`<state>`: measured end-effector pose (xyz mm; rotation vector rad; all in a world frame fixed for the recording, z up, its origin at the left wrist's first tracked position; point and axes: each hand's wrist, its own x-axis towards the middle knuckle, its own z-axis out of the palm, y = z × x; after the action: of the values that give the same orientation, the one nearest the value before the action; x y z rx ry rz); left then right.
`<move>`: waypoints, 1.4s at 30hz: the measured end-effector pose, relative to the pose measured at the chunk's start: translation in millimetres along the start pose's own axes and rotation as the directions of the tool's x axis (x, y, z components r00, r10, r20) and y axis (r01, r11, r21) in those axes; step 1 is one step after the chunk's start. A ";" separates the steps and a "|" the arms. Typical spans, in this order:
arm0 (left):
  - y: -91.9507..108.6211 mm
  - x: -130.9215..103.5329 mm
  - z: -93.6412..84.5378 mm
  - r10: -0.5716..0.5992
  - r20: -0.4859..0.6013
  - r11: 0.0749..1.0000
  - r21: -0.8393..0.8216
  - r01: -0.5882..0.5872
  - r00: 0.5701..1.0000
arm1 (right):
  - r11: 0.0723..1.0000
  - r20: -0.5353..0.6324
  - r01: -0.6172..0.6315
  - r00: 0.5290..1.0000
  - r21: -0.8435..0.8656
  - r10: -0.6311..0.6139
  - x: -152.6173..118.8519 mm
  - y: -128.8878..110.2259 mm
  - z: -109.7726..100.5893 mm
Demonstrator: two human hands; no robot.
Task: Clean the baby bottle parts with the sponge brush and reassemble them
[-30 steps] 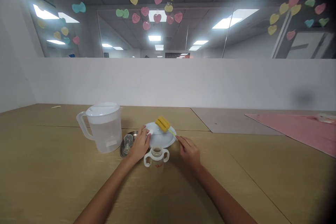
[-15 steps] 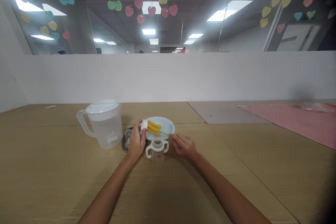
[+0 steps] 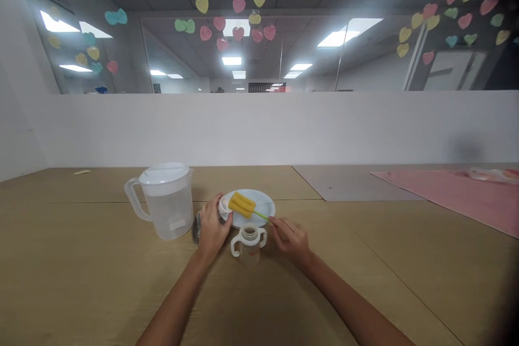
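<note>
Sponge brush (image 3: 242, 204), yellow-headed and lobed, is held at a slant above the white plate (image 3: 265, 203), its head at the mouth of a small white cap (image 3: 223, 206); whether any of the sponge sits inside the cap cannot be told. The left hand (image 3: 213, 225) grips the cap, its fingers curved over the far side and the thumb on the near side. The fingers of the right hand (image 3: 292, 237) pinch the end of the brush's thin green handle (image 3: 261, 215).

Just in front of the plate, between the two hands, a clear baby bottle (image 3: 249, 253) stands upright on the worktop (image 3: 101, 281), open at the top, with a white two-handled collar (image 3: 235, 245) around its neck and red print on its side. A metal tray (image 3: 194, 235) lies beside the left hand, which partly hides it and a clear piece lying in it. Further left stands a lidded translucent pitcher (image 3: 168, 203), its handle pointing left. Well apart on the right, a pink cloth (image 3: 454, 194) overlaps a grey sheet (image 3: 357, 186). Heart-shaped notes (image 3: 239, 5) dot the glass above the white wall (image 3: 263, 127).
</note>
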<state>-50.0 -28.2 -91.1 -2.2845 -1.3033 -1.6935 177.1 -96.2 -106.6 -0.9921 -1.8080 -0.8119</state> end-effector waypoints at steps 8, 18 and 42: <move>-4.4 -0.2 -6.1 0.323 0.151 0.943 0.036 -0.332 0.934 | 0.996 0.051 0.090 0.995 0.008 -0.091 -3.1 1.5 0.3; -44.0 3.9 -10.8 0.242 -0.060 0.942 0.253 -0.220 0.968 | 0.994 0.105 -0.082 0.990 -0.070 0.089 -6.3 8.9 7.2; -39.7 12.4 -33.6 -0.240 0.259 0.864 0.496 0.085 0.936 | 0.991 0.091 -0.087 0.991 -0.105 0.096 -5.9 11.7 8.6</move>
<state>-99.9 -10.3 -84.8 -2.2322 -1.7813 -0.8949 185.7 -85.3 -113.8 -1.1887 -1.8025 -0.8174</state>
